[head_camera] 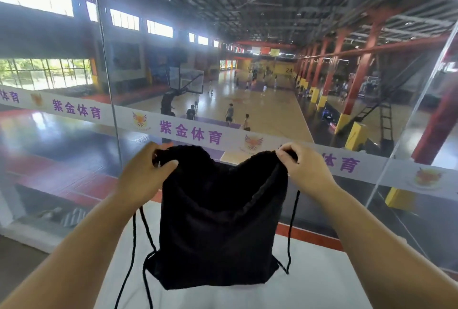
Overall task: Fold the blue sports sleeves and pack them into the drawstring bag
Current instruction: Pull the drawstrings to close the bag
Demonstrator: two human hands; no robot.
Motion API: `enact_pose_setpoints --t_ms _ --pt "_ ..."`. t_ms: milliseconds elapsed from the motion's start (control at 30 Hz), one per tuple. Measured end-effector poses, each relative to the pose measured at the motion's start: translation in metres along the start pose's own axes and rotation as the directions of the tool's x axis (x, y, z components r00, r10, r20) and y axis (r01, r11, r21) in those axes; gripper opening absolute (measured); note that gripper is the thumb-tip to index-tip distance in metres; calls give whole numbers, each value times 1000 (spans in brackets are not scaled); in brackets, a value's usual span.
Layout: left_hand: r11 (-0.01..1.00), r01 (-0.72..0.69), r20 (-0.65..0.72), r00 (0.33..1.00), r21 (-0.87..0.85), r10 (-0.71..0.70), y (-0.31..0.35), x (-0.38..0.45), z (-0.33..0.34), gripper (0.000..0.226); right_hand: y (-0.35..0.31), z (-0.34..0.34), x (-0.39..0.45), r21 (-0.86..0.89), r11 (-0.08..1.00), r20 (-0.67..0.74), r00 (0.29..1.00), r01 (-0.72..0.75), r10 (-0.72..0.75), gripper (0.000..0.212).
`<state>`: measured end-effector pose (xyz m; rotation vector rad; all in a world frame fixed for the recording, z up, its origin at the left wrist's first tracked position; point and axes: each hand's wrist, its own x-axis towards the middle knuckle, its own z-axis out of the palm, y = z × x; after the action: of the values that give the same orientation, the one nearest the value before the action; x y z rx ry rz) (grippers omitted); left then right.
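The left hand point(146, 167) and right hand point(301, 166), set apart, each pinch a top corner of the black drawstring bag point(220, 222), hanging it between them above the white table point(322, 284), probably to spread its mouth; no blue sleeves show.

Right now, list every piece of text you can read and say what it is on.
"紫金体育": purple characters repeated along the white banner strip on the glass railing.
"24": dark number on the yellow far wall of the court.
Small lettering under the banner's phoenix emblems: too blurred to read.
Black drawstring bag: no text visible.
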<state>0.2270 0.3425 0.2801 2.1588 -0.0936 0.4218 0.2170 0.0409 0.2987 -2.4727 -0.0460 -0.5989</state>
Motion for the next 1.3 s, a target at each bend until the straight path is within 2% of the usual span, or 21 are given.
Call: enact_pose_setpoints --t_ms 67,100,133,200,300,433,600,700,767,833,900,967,1067,1133,1233,1300 --pt "984 5 176 984 180 -37 -4 -7 6 25 10 1 -1 -180 984 246 968 -2 48 22" --pt "973 -16 212 977 232 -35 -6 -11 11 33 13 0 -4 -252 968 321 944 10 74 23" --pt "970 -30 205 978 240 -20 -7 -13 15 39 15 -2 -5 -268 963 340 937 13 82 23" --pt "980 -45 128 992 193 21 -3 -18 22 35 15 -10 -7 -184 983 295 953 -7 62 18" --pt "987 -70 49 997 147 64 14 -23 34 7 11 -25 -11 -87 996 264 965 21 3 7" --pt "938 -183 138 979 295 148 41 -33 54 33 10 -39 -19 -44 995 266 961 86 -71 11" --pt "958 -250 355 916 141 186 69 -58 95 68 1 -51 -37 113 989 245 962 97 -123 12" --pt "959 -262 458 869 108 186 77 -71 125 78 -3 -54 -49 219 973 229 965 74 -125 12" --pt "962 -268 497 843 58 206 78 -73 142 68 -1 -57 -56 245 968 213 972 47 -101 12" --pt "960 -279 512 829 32 224 78 -74 153 47 7 -60 -60 228 973 166 984 29 -68 11" --pt "958 -283 519 828 55 214 76 -73 158 30 24 -64 -62 186 982 111 993 10 -32 9" --pt "950 -290 536 823 115 187 73 -70 158 14 42 -67 -63 91 996 120 993 -4 -7 9" --pt "915 -339 558 813 220 167 64 -62 154 11 70 -68 -66 -140 990 187 982 17 9 20" --pt "891 -357 552 819 280 155 56 -53 148 11 88 -68 -66 -249 968 171 982 -40 85 28" --pt "892 -312 541 836 328 94 48 -39 142 11 109 -64 -63 -322 935 165 964 -148 210 30" --pt "898 -304 547 832 319 88 45 -33 144 10 114 -53 -61 -345 928 249 939 -144 238 30"
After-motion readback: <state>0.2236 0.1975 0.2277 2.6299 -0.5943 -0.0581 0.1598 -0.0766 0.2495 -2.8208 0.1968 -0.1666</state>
